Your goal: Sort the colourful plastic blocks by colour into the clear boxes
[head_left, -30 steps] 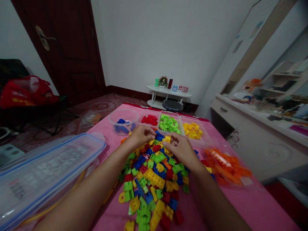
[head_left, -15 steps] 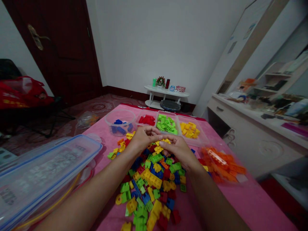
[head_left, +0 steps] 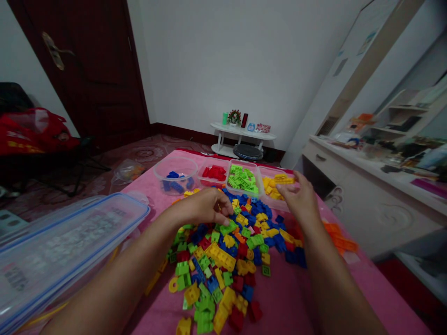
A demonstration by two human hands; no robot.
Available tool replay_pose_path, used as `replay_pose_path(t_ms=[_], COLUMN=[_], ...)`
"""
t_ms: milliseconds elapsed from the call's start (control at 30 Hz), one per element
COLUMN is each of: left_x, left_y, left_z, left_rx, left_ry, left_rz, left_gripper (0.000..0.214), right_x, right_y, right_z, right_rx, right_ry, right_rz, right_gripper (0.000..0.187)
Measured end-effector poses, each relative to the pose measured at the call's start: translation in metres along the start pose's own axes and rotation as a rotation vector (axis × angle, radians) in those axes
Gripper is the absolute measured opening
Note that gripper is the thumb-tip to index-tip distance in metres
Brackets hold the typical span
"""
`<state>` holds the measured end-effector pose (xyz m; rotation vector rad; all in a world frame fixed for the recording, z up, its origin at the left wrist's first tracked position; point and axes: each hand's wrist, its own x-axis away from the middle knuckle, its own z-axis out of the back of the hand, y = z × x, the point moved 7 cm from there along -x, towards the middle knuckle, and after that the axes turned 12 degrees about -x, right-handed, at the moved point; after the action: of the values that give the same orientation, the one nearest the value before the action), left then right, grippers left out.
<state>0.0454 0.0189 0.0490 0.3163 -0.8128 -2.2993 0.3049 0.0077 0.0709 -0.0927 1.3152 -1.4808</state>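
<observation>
A heap of mixed coloured plastic bricks (head_left: 226,251) lies on the pink tablecloth (head_left: 300,302). My left hand (head_left: 202,207) hovers over the heap's far side, fingers curled in a pinch; what it holds I cannot make out. My right hand (head_left: 300,197) reaches toward the clear tub of yellow bricks (head_left: 275,186), pinching a yellow brick (head_left: 284,177) above it. Beside that tub stand a tub of green bricks (head_left: 242,179), a tub of red bricks (head_left: 214,173) and a round bowl with blue bricks (head_left: 174,179).
A large clear lidded box (head_left: 66,246) with blue rim sits at the left. Orange bricks (head_left: 340,237) lie in a clear tray behind my right forearm. A white desk (head_left: 377,195) stands right of the table; a small white shelf (head_left: 242,137) and a dark door (head_left: 87,70) are beyond.
My hands were together over the heap; the right hand has moved away to the right, up over the yellow tub, carrying a yellow brick. The left hand stayed over the heap.
</observation>
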Motion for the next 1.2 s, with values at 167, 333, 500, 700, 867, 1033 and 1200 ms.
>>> replay_pose_path(t_ms=[167, 333, 500, 700, 867, 1033, 1200], left_x=[0.016, 0.018, 0.019, 0.002, -0.007, -0.009, -0.011], left_y=[0.023, 0.042, 0.045, 0.009, -0.005, -0.007, -0.014], left_z=[-0.017, -0.04, -0.037, 0.003, 0.009, 0.003, 0.001], left_rx=[-0.349, -0.58, -0.589, -0.146, -0.003, 0.033, -0.073], left_ry=[-0.186, -0.213, -0.192, 0.132, 0.272, 0.261, 0.275], left_rz=[-0.064, -0.088, -0.077, 0.08, 0.074, 0.077, 0.095], left_gripper=[0.034, 0.041, 0.025, 0.024, 0.036, 0.035, 0.026], right_x=[0.005, 0.025, 0.041, 0.056, 0.071, 0.072, 0.039], right_y=[-0.004, -0.03, -0.048, -0.055, -0.067, -0.065, -0.026], right_z=[-0.013, -0.041, -0.057, -0.075, -0.087, -0.086, -0.054], right_rx=[0.005, -0.074, -0.103, -0.23, -0.555, -0.574, -0.513], right_ry=[-0.179, -0.452, -0.576, -0.659, -0.727, -0.733, -0.43], right_rz=[0.005, -0.04, -0.016, -0.064, -0.173, -0.244, -0.31], right_gripper=[0.048, 0.032, 0.03, 0.023, 0.046, 0.038, 0.04])
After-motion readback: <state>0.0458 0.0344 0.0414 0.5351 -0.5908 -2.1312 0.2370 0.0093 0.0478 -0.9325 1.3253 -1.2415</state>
